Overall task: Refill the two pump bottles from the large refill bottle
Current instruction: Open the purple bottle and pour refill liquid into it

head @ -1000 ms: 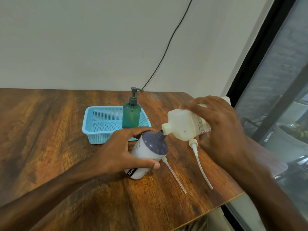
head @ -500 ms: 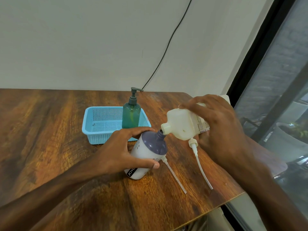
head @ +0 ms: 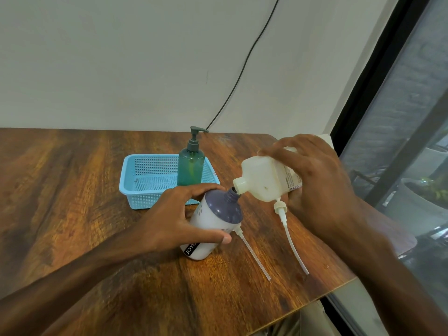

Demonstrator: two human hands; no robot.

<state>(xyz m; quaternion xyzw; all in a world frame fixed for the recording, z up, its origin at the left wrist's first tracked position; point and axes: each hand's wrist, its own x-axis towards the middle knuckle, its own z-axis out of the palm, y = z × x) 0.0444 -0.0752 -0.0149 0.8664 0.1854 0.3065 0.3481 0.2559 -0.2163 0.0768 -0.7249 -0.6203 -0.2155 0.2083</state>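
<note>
tabletop [head: 72, 190] of dark wood grain carries everything, with a window frame along its right side. next in size, a blue mesh basket [head: 128, 180] sits toward the back.

the large refill bottle [head: 264, 180] is pale, translucent and squarish. it is tipped on its side above the table, with its open spout at the neck of the purple-topped pump bottle [head: 218, 214]. the right hand [head: 312, 180] wraps over its body from above, fingers curled across the top face. no stream can be made out at the spout, so whether liquid is running is unclear. by its bulk it is likely the heavy item, and its plastic walls probably give under a squeeze. a hold across the broad middle suits it best, not one near the spout, and a slow tilt should avoid a gush.

the purple-topped bottle leans toward that spout, base on the wood, pump off. the left hand [head: 179, 219] grips it round the shoulder, thumb in front and fingers behind. it looks light and smooth — apt to slide or tip if released, and slick if anything dribbles down.

the green pump bottle [head: 191, 166] stands upright in the basket's right end, pump on.

smallest are a white pump head [head: 280, 206] with a curved tube and a second dip tube [head: 254, 255], both lying on the table — thin and bendy.
</note>
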